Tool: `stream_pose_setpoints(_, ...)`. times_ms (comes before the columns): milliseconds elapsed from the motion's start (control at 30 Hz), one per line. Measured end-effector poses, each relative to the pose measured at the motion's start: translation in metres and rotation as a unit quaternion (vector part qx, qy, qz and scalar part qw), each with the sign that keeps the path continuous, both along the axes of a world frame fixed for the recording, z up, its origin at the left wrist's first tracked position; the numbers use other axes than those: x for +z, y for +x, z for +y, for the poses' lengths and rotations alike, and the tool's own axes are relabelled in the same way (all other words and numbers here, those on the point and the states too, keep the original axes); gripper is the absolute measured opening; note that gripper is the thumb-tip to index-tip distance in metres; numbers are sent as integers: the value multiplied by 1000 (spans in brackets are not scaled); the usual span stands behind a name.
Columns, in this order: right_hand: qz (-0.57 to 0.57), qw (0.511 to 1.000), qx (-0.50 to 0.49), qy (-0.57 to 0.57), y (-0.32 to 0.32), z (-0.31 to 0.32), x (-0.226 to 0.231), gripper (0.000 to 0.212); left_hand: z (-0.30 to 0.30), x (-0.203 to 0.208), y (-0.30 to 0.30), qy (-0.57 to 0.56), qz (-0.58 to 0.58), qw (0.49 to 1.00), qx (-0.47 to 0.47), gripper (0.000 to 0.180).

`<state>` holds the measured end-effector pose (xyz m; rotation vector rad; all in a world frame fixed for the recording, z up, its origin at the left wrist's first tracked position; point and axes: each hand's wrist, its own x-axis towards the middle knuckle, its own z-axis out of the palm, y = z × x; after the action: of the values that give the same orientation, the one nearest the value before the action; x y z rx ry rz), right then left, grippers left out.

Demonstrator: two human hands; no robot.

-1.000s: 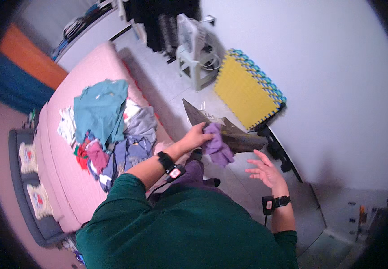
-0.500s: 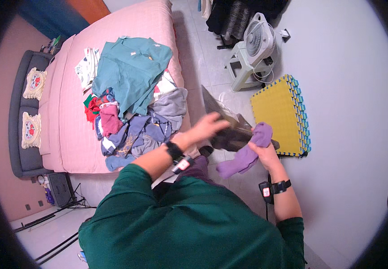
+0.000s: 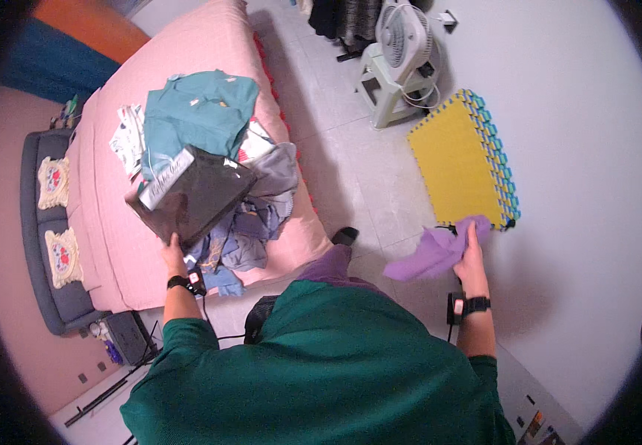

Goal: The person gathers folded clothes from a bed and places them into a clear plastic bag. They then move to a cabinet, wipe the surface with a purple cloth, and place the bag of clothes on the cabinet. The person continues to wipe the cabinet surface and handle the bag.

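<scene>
My left hand [image 3: 175, 254] grips the near edge of a dark, flat, glossy panel-like thing [image 3: 206, 189] with a pale printed strip along one side. I cannot tell its exact kind. It is over the heap of clothes on the bed, hiding part of it. Beyond it a teal garment [image 3: 202, 111] is spread out, and blue and grey clothes [image 3: 243, 245] show on its near side. My right hand [image 3: 472, 268], out to the right above the floor, has its fingers closed on a purple piece of clothing [image 3: 432, 254] that hangs toward the left.
A pink-covered bed [image 3: 180, 44] fills the left, with a grey headboard [image 3: 39, 222] and two cushions. On the right, yellow foam mats [image 3: 454, 167] are stacked by the wall. A white fan [image 3: 404, 37] stands on a stool [image 3: 384, 93] at the far side.
The dark panel has swung left from beside my right hand to above the clothes heap, carried by my left hand. My right hand has moved slightly right with the purple clothing.
</scene>
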<state>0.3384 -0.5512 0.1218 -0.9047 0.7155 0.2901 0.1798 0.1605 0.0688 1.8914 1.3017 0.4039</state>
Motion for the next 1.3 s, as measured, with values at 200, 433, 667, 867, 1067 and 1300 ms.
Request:
stream_pose_setpoints(200, 58, 997, -3, 58, -82, -38, -27, 56, -19, -44, -25, -246, -63, 958, 134, 36)
stream_pose_setpoints(433, 112, 991, -66, 40, -122, -72, -39, 52, -40, -78, -15, -358, 37, 933, 22, 33)
stream_pose_setpoints(667, 38, 984, -171, 28, -143, -98, -48, 32, -30, -116, -43, -377, 281, 880, -61, 41)
stream_pose_setpoints(867, -93, 969, -228, -6, -182, -127, -6, 29, -81, -135, 108, -438, 354, 802, -198, 47)
stream_pose_setpoints(1067, -63, 962, -260, -54, -256, -163, 40, 40, -398, -46, 274, -437, 247, 687, -526, 66)
stream_pose_setpoints(1300, -182, 943, -236, -151, -350, -215, 71, 54, -797, 81, 66, -478, 282, 184, -812, 78)
